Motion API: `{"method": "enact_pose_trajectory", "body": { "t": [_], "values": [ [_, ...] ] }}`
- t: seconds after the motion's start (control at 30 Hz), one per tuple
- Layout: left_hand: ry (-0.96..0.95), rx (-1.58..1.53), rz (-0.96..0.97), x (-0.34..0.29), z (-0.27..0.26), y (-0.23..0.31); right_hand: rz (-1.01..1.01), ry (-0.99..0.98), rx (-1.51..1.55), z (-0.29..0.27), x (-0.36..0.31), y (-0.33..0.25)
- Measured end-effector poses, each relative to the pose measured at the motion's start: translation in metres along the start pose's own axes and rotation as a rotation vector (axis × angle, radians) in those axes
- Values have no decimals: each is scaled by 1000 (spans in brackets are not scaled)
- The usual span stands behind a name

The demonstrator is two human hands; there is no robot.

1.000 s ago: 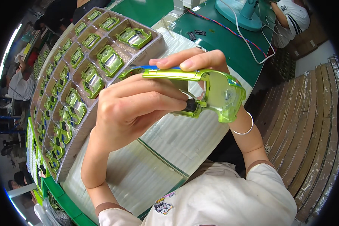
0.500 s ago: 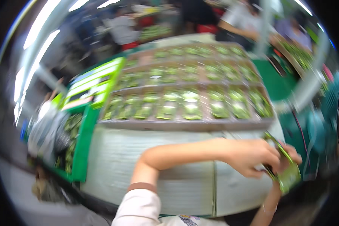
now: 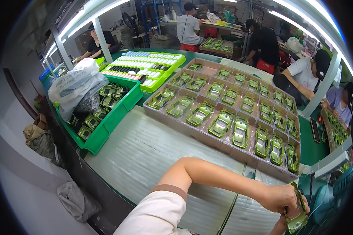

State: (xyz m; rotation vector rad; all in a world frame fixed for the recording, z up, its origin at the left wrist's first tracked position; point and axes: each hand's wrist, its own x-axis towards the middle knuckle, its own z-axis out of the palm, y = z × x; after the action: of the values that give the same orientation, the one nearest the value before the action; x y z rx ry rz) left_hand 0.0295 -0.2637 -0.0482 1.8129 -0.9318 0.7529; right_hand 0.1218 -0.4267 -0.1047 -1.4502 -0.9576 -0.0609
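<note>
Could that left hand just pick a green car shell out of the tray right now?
Probably not while occupied: the left hand is holding another green car shell. Otherwise the way looks free, with nothing visible blocking the near side of the tray.

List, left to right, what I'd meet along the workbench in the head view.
Deep green plastic crate, flat lime-green plastic tray, wide brownish rectangular compartment tray, the person's bare left hand, the hollow green car-shaped shell it holds, teal plastic fan.
</note>
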Motion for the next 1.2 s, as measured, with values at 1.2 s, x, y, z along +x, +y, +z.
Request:
{"method": "enact_pose_trajectory", "body": {
  "t": [1.2],
  "values": [
    [187,-1291,-712,-9,22,-15,-324,74,119,17,24,19]
  ]
}}
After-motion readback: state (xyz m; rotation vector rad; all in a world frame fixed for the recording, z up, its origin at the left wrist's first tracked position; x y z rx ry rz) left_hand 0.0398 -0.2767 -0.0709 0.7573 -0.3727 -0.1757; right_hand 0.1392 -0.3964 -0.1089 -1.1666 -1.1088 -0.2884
